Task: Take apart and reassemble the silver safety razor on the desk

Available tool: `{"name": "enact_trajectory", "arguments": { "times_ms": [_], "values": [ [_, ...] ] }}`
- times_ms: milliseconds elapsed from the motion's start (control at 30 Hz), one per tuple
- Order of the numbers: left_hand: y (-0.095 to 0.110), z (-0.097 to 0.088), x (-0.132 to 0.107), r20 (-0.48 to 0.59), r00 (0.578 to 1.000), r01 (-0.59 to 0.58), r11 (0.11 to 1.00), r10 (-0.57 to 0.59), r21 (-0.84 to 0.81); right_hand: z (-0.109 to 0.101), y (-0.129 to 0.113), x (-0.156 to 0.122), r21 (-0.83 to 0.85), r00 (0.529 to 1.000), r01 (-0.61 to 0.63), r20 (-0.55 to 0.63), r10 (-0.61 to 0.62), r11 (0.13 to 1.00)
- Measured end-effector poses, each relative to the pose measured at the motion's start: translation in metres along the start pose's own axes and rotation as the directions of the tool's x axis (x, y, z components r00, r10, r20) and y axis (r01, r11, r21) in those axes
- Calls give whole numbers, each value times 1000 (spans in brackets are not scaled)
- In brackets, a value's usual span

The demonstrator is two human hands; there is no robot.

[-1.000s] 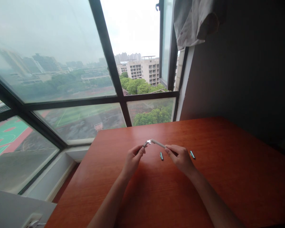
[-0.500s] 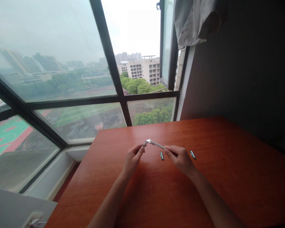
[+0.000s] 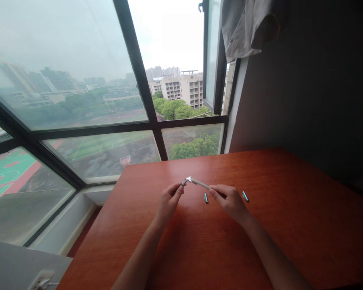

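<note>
Above the reddish wooden table [image 3: 290, 209], my right hand [image 3: 230, 201] pinches the handle of a slim silver razor-like tool [image 3: 198, 183]. Its metal head points left, toward my left hand [image 3: 169, 201]. My left hand is closed in a pinch at that head; whether it grips the head or a small part there is too small to tell. Two small teal cartridges lie on the table: one [image 3: 205, 197] between my hands, the other [image 3: 245, 196] just right of my right hand.
A large dark-framed window [image 3: 139, 80] rises right behind the table's far edge, with one pane swung open at the top. A pale cloth [image 3: 248, 28] hangs at the upper right. A dark wall [image 3: 314, 88] bounds the table on the right.
The tool's head has dipped slightly and my left fingertips have closed in on it. Both hands otherwise stay in place.
</note>
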State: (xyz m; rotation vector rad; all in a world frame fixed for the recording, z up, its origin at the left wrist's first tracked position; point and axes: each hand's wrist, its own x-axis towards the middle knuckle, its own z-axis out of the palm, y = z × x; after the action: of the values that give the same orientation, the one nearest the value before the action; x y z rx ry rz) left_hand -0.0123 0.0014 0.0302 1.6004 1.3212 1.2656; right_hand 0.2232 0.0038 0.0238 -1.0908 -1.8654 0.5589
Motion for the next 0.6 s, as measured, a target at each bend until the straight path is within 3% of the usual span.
{"name": "enact_trajectory", "arguments": {
  "times_ms": [600],
  "values": [
    [-1,0,0,-24,999,-27,998,28,50,2,1,0,-32,1000,17,-2,-17,999]
  ]
}}
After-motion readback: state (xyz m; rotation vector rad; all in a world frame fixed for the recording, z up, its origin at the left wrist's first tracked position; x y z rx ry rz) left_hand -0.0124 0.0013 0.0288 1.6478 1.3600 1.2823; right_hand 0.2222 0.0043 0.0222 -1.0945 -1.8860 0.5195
